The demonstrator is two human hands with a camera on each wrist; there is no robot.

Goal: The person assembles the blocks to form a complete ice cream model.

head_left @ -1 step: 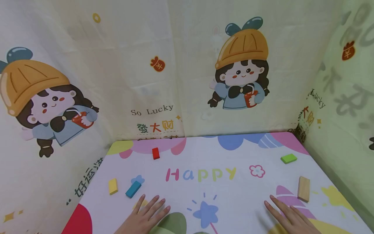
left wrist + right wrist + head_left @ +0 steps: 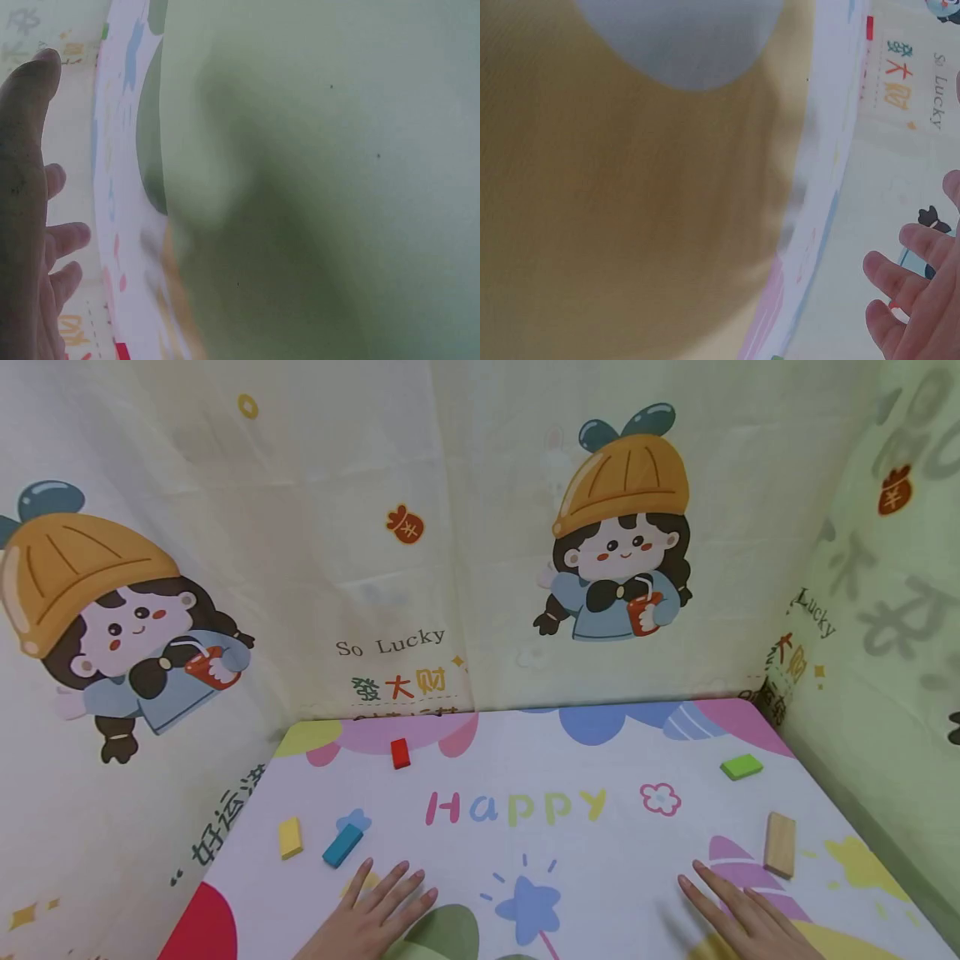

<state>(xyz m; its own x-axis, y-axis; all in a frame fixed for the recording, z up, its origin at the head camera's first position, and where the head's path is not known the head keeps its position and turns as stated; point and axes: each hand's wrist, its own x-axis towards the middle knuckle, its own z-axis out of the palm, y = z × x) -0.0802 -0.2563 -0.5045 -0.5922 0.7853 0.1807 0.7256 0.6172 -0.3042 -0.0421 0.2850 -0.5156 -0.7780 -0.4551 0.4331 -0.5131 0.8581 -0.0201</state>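
My left hand [image 2: 371, 914] hovers low over the near left of the table, fingers spread and holding nothing. Closest to its fingertips lies a blue block [image 2: 342, 846], with a yellow block [image 2: 290, 838] further left. On the near right, my right hand [image 2: 742, 914] is likewise spread and bare, its shadow falling on the cloth. A natural wood block [image 2: 780, 845] lies just beyond and right of it. The left wrist view shows the left thumb [image 2: 30, 97] and several fingertips; in the right wrist view the right fingers [image 2: 907, 281] are apart from anything.
Toward the back left of the printed tablecloth [image 2: 600, 877] lies a small red block [image 2: 401, 753]. A green block [image 2: 741, 767] lies at the back right. Patterned cloth walls [image 2: 480, 568] stand behind the table and along both sides.
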